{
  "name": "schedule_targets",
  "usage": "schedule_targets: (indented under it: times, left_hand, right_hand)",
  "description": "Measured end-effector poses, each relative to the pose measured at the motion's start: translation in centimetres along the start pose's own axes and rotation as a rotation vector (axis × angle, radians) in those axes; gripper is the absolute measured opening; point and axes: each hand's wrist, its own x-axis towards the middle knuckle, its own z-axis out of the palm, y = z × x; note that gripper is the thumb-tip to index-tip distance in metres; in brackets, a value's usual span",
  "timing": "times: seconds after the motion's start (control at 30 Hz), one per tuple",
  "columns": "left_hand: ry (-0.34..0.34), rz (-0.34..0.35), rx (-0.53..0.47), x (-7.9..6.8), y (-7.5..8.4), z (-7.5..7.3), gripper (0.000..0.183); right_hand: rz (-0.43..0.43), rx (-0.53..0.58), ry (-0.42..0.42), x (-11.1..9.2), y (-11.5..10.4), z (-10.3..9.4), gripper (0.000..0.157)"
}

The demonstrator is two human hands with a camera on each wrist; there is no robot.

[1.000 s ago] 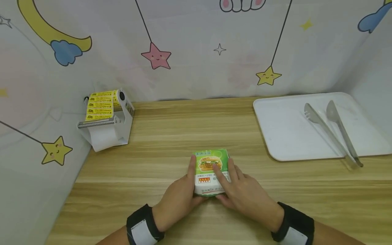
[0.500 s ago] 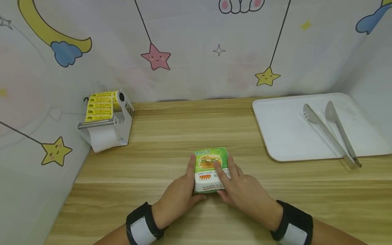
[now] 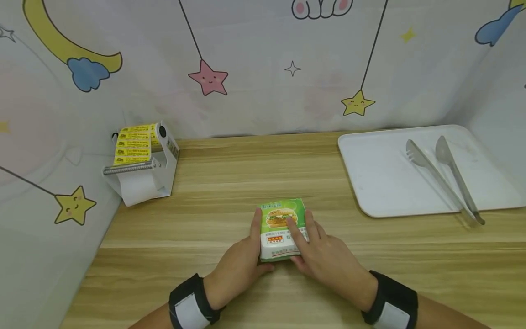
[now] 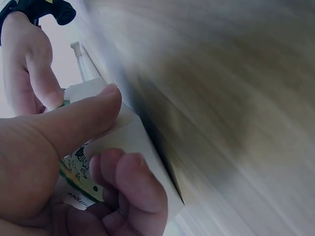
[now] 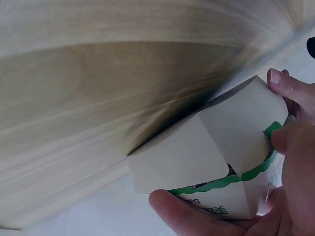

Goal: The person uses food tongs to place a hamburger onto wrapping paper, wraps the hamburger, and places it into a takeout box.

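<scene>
A green and white burger box (image 3: pixel 281 246), with a burger printed on its lid, is held between both hands in the middle of the table. My left hand (image 3: pixel 240 260) grips its left side, thumb along the near side. From the right, my right hand (image 3: pixel 328 258) holds it, one finger lying across the lid and the thumb at the near side. Pale cardboard walls of the box (image 5: pixel 177 157) show in the right wrist view, with a scalloped green edge between them. The left wrist view shows the left thumb (image 4: pixel 83 120) pressed on the box wall.
At the back left stands a label dispenser (image 3: pixel 164 155) with a yellow sticker roll. A white tray (image 3: pixel 378 183) lies at the right, bearing a serrated-tipped metal utensil (image 3: pixel 435 169) and a metal spoon (image 3: pixel 456 173). A patterned cloth wall (image 3: pixel 263 100) borders the wooden table (image 3: pixel 230 173).
Both hands keep their hold and the box stays almost in place. Its near lower edge shows less green than a second ago. The head view has shifted slightly.
</scene>
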Motion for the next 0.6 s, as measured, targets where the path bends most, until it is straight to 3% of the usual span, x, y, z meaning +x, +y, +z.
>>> schedule_targets:
  times: [0.4,0.6]
  left_hand:
    - [0.040,0.044,0.015,-0.12,-0.04,0.69,0.123]
    - [0.056,0.062,0.025,-0.09,0.01,0.74,0.119]
  right_hand:
    - [-0.001,-0.005,-0.006,-0.18,-0.05,0.22,0.067]
    - [0.008,0.032,-0.006,-0.27,-0.16,0.32,0.079]
